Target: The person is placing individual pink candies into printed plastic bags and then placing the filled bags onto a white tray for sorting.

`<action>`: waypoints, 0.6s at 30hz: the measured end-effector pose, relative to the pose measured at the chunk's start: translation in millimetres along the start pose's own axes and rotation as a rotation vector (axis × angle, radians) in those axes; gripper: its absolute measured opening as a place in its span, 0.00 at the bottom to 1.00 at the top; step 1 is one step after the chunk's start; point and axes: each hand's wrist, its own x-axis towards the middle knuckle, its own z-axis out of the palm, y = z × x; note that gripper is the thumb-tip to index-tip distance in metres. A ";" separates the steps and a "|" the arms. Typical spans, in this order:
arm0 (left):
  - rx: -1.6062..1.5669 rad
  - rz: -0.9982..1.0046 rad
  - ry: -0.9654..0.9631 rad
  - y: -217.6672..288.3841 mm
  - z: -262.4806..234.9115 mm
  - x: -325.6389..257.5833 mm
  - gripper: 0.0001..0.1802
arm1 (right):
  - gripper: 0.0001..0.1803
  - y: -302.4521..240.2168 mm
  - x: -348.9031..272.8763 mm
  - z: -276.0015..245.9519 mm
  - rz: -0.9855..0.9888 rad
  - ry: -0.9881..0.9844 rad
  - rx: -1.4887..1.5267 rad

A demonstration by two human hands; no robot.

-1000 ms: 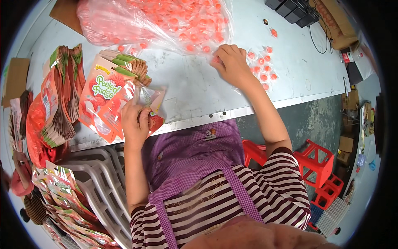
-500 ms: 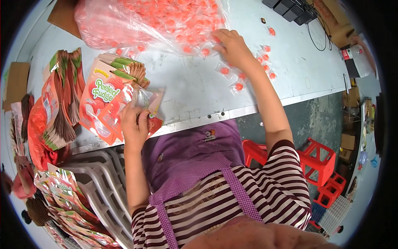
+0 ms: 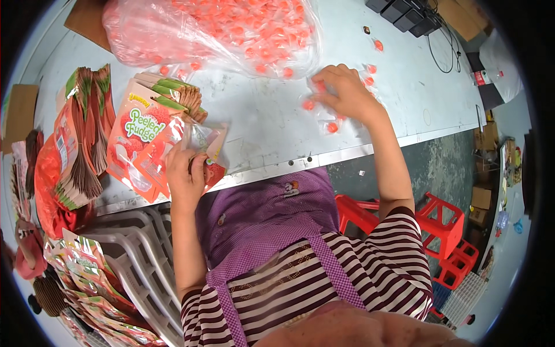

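My left hand (image 3: 186, 176) is closed on the edge of a pink candy pouch (image 3: 215, 172) with a clear window, at the table's front edge. Beneath and behind it lie more strawberry-printed pouches (image 3: 130, 124), fanned in a stack. My right hand (image 3: 347, 95) curves over loose wrapped candies, its thumb and forefinger around a small red one (image 3: 318, 85). Other wrapped candies (image 3: 332, 127) lie just below that hand and beyond its knuckles. At the far side rests a large clear plastic bag (image 3: 231, 34) full of such candies.
Bundles of folded pouches (image 3: 87, 133) stand at the left beside a red bag (image 3: 49, 185). Grey plastic crates (image 3: 133, 248) and more pouches (image 3: 98, 283) are at lower left. Black devices with cables (image 3: 407, 17) occupy the far right table. Red stools (image 3: 442, 225) stand right of me.
My right hand has drawn back from the edge of the big bag toward the loose candies, a red candy at its fingertips. My left hand stays on the pouch.
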 end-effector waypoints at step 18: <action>0.002 -0.019 0.000 -1.8 0.9 -1.8 0.07 | 0.27 -15.7 59.1 41.5 0.043 0.121 -0.014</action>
